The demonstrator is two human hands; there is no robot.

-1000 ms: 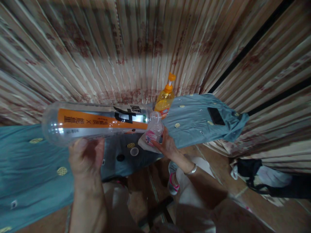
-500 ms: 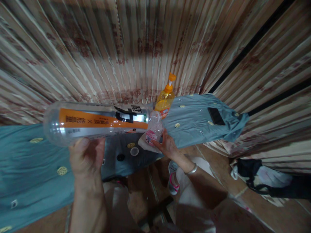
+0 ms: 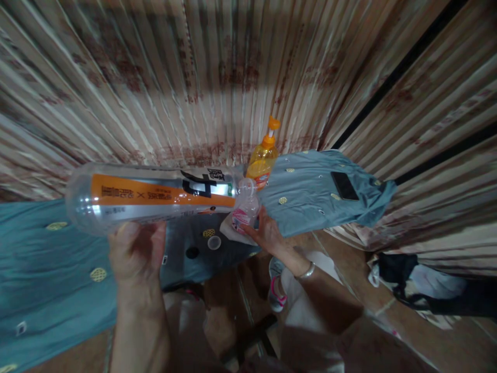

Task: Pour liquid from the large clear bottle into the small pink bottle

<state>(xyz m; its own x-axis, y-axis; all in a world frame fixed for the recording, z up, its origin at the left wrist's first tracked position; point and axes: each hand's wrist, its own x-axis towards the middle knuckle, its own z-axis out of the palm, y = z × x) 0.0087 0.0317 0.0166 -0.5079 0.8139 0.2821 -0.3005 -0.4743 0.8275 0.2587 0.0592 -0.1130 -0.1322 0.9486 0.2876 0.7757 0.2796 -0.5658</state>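
Note:
My left hand [image 3: 137, 248] grips a large clear plastic bottle [image 3: 155, 194] with an orange and silver label from below. The bottle lies nearly level in the air, its neck pointing right. Its mouth is at the mouth of a small clear bottle [image 3: 245, 210] with a pink label; whether they touch I cannot tell. My right hand [image 3: 266, 233], with a silver bracelet at the wrist, is closed around the small bottle, which stands upright on a folded white cloth [image 3: 228, 228]. Near it lie a black cap [image 3: 192, 252] and a round whitish cap [image 3: 214, 242].
An orange pump bottle [image 3: 261, 166] of yellow liquid stands just behind the small bottle. A dark phone [image 3: 345, 185] lies at the right on the blue-green cloth [image 3: 298, 207] covering the narrow table. Pleated curtains [image 3: 217, 77] hang behind. Dark fabric items [image 3: 435, 285] are at the lower right.
The large bottle and my left hand have shifted very slightly left in view. Both hands keep their grips, and the small bottle stays in place.

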